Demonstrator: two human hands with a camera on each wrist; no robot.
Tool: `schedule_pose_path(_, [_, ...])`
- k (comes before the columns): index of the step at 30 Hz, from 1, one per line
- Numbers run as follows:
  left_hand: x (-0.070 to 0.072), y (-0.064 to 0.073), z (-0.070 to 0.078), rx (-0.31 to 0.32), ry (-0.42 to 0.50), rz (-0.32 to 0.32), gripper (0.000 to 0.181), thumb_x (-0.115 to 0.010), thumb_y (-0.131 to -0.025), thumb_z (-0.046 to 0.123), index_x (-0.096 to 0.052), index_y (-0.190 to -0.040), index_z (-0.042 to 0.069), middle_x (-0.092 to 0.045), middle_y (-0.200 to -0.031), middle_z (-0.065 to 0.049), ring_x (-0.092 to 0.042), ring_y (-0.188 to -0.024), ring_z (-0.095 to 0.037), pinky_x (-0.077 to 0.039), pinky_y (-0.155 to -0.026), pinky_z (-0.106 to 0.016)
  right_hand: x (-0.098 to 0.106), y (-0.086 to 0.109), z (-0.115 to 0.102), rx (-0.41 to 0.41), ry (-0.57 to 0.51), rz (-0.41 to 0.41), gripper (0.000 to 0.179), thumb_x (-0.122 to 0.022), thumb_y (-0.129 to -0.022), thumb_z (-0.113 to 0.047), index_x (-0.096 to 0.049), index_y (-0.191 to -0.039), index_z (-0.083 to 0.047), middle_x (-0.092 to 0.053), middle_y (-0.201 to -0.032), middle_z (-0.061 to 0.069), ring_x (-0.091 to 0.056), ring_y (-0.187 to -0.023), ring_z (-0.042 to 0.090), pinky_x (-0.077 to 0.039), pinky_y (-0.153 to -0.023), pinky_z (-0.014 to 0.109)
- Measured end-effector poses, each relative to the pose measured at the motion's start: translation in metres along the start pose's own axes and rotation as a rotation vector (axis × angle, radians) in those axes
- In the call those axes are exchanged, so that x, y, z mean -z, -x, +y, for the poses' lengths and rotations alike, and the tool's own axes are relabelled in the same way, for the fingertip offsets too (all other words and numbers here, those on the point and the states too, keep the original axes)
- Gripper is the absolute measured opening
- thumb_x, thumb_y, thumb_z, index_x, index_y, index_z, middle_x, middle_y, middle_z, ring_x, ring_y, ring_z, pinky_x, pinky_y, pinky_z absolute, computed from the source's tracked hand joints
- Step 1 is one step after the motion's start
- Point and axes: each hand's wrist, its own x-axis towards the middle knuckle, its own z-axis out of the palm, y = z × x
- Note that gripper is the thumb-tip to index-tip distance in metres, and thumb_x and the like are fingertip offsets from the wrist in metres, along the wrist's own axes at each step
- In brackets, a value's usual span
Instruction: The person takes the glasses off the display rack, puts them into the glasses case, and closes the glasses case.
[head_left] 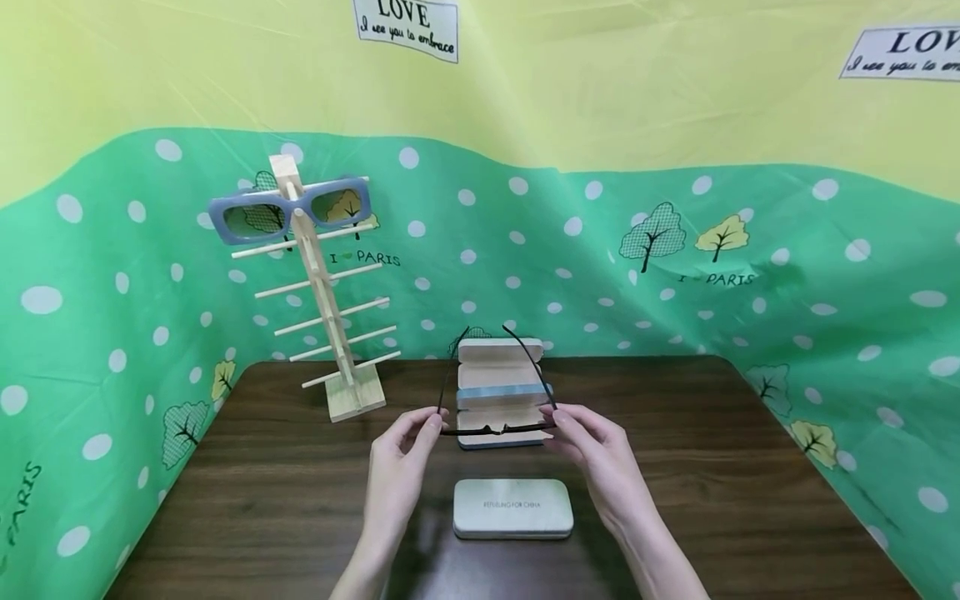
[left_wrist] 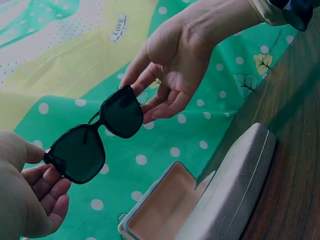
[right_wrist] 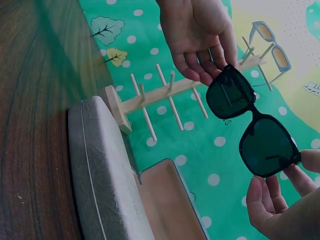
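Black sunglasses [head_left: 471, 432] with dark lenses [left_wrist: 77, 155] are held up between both hands over the table, temples unfolded and pointing toward the back. My left hand [head_left: 401, 462] pinches one end of the frame near the hinge, and my right hand [head_left: 596, 450] pinches the opposite end. Both lenses face the wrist cameras. Behind the sunglasses an open glasses case [head_left: 498, 375] with a pale pink lining and a blue band is partly covered by them in the head view. A closed whitish-grey glasses case [head_left: 512, 510] with printed lettering lies nearer, between the forearms.
At the back left, a wooden display rack [head_left: 322, 292] with several pegs leans slightly. Blue-framed sunglasses [head_left: 292, 208] hang on its top peg. The dark wooden table [head_left: 712, 483] backs onto a green and yellow patterned cloth [head_left: 585, 275].
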Motion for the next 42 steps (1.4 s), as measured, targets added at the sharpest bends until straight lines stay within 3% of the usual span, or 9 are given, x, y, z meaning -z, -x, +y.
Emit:
schedule_pose_path(7, [-0.002,0.000,-0.005,0.000,-0.021,0.016,0.022,-0.068,-0.100,0.020,-0.075,-0.117,0.007,-0.079,-0.104,-0.011,-0.069,-0.090,-0.003,-0.052,-0.086,-0.018,0.002,0.002,0.002,-0.008,-0.013,0.001,0.017,-0.066,-0.102,-0.018,-0.076,-0.109,-0.007,-0.076,-0.112,-0.004,-0.071,-0.103,0.013,-0.061,-0.091,0.031])
schedule_pose_path(12, [-0.003,0.000,-0.008,-0.006,-0.017,0.029,0.023,-0.068,-0.099,0.017,-0.075,-0.117,0.005,-0.079,-0.102,-0.012,-0.068,-0.088,-0.001,-0.052,-0.084,-0.017,0.002,0.003,0.003,-0.007,-0.009,-0.001,0.023,-0.066,-0.102,-0.019,-0.074,-0.114,-0.001,-0.076,-0.113,-0.004,-0.072,-0.105,0.012,-0.061,-0.092,0.031])
schedule_pose_path(24, [-0.004,0.000,-0.010,-0.003,-0.016,0.032,0.022,-0.067,-0.100,0.017,-0.075,-0.117,0.005,-0.078,-0.103,-0.014,-0.068,-0.089,-0.002,-0.052,-0.085,-0.017,0.002,0.004,0.007,-0.019,-0.006,0.011,0.017,-0.066,-0.102,-0.018,-0.076,-0.109,-0.007,-0.077,-0.113,-0.004,-0.072,-0.105,0.013,-0.061,-0.091,0.031])
schedule_pose_path(28, [-0.004,0.000,-0.011,-0.030,-0.026,0.044,0.021,-0.068,-0.100,0.017,-0.076,-0.117,0.006,-0.078,-0.103,-0.014,-0.070,-0.090,-0.006,-0.052,-0.083,-0.017,0.002,0.002,0.007,-0.008,-0.004,-0.004,0.016,-0.065,-0.102,-0.019,-0.076,-0.109,-0.009,-0.077,-0.113,-0.004,-0.072,-0.104,0.012,-0.061,-0.090,0.031])
schedule_pose_path(34, [-0.003,0.000,-0.010,-0.063,-0.063,0.058,0.023,-0.068,-0.101,0.021,-0.077,-0.119,0.009,-0.077,-0.101,-0.010,-0.069,-0.092,-0.006,-0.051,-0.083,-0.018,0.001,0.004,0.004,-0.024,0.011,-0.010,0.015,-0.066,-0.102,-0.021,-0.077,-0.108,-0.013,-0.076,-0.116,-0.003,-0.070,-0.106,0.015,-0.061,-0.092,0.031])
schedule_pose_path(42, [-0.004,0.002,-0.008,-0.085,-0.057,0.044,0.030,-0.067,-0.101,0.025,-0.072,-0.131,0.023,-0.074,-0.104,-0.009,-0.066,-0.098,-0.005,-0.048,-0.085,-0.017,0.001,0.003,0.002,-0.027,0.052,-0.018,0.028,-0.066,-0.102,-0.025,-0.073,-0.119,-0.004,-0.074,-0.116,-0.005,-0.069,-0.109,0.014,-0.060,-0.095,0.031])
